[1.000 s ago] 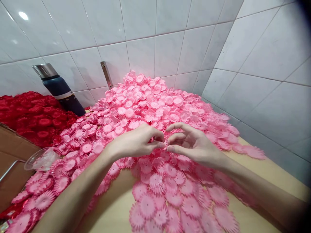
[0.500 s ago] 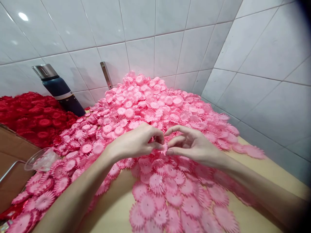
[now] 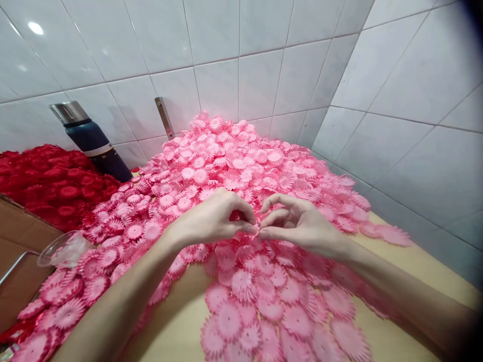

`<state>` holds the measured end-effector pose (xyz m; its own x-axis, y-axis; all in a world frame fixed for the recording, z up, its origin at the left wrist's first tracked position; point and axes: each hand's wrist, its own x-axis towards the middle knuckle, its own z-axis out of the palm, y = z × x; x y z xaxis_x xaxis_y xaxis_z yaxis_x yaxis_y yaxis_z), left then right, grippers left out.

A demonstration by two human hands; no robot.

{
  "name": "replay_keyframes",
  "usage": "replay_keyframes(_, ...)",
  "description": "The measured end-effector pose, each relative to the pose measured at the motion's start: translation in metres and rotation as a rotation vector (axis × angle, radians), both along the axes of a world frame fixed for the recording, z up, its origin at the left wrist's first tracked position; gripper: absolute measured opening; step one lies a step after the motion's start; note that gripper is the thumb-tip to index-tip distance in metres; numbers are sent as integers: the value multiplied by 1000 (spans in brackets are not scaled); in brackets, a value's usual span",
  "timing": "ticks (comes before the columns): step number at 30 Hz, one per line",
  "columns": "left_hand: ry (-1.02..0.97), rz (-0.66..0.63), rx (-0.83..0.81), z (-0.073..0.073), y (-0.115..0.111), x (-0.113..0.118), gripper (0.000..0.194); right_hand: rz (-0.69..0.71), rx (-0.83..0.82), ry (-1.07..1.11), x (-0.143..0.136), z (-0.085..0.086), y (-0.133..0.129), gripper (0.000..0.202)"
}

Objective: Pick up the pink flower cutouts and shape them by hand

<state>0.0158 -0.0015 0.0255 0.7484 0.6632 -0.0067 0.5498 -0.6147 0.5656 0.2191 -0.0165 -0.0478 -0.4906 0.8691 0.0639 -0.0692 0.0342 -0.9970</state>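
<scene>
My left hand (image 3: 221,218) and my right hand (image 3: 298,221) meet at the fingertips over a big heap of pink fabric flowers (image 3: 222,161). Pinched between thumb and index finger of both hands is a small pink fabric flower (image 3: 257,227), mostly covered by the fingertips. The remaining fingers of my right hand are loosely curled. Loose flat flowers with notched edges and a small centre hole (image 3: 229,322) lie below my hands on the table.
A dark blue bottle (image 3: 98,143) with a steel cap stands at the left by the tiled wall (image 3: 215,30). Next to it is a pile of red flowers (image 3: 49,176). A clear plastic cup (image 3: 68,250) and a cardboard box (image 3: 22,241) are at the left edge; a metal strip (image 3: 164,118) is by the wall.
My right fingertips have closed in on the small flower, which now shows less between the two hands. Everything around has stayed in place.
</scene>
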Motion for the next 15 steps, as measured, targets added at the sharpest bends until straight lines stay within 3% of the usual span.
replay_keyframes(7,5,18,64,-1,-2,0,17,-62,20,-17,-2,4,-1,37)
replay_keyframes(12,-7,18,90,-5,-2,4,14,-191,30,-94,-5,4,-3,39)
replay_keyframes(15,-49,70,131,-4,-1,3,9,-157,19,-49,-5,3,-1,34)
